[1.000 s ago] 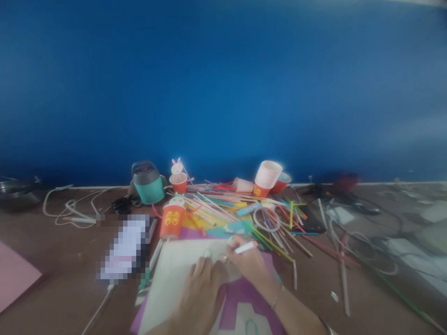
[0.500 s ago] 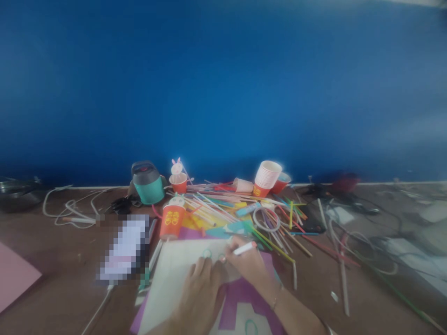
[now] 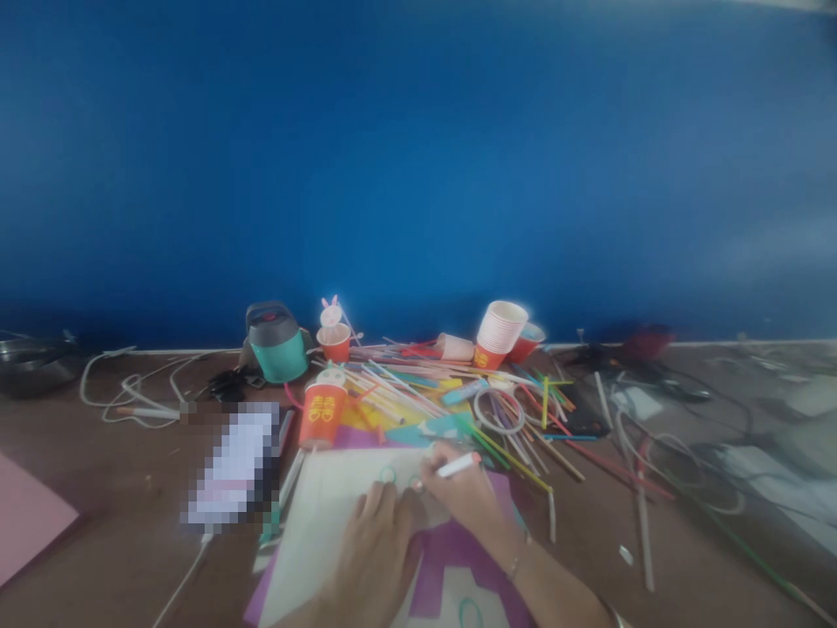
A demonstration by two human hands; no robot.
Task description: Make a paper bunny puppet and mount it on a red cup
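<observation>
My right hand (image 3: 458,493) grips a white marker (image 3: 459,465) with an orange end, its tip down at the white paper (image 3: 314,532). Flat on that sheet lies my left hand (image 3: 379,541), fingers stretched forward and holding nothing. Small green round outlines (image 3: 388,474) are drawn on the paper just beyond my left fingertips. Purple paper (image 3: 428,589) shows under the white sheet, and a cut white piece with a green outline (image 3: 469,612) lies near the bottom. A red paper cup (image 3: 323,414) with yellow characters stands at the sheet's far left corner.
Behind the paper spreads a heap of coloured sticks (image 3: 392,392). A stack of paper cups (image 3: 500,331), a teal container (image 3: 278,353) and a cup with a rabbit figure (image 3: 331,314) stand by the blue wall. A blurred phone (image 3: 235,467) lies left; cables (image 3: 693,475) lie right.
Almost nothing differs. My right hand with the marker has shifted very slightly at the paper; my left hand stays flat in place.
</observation>
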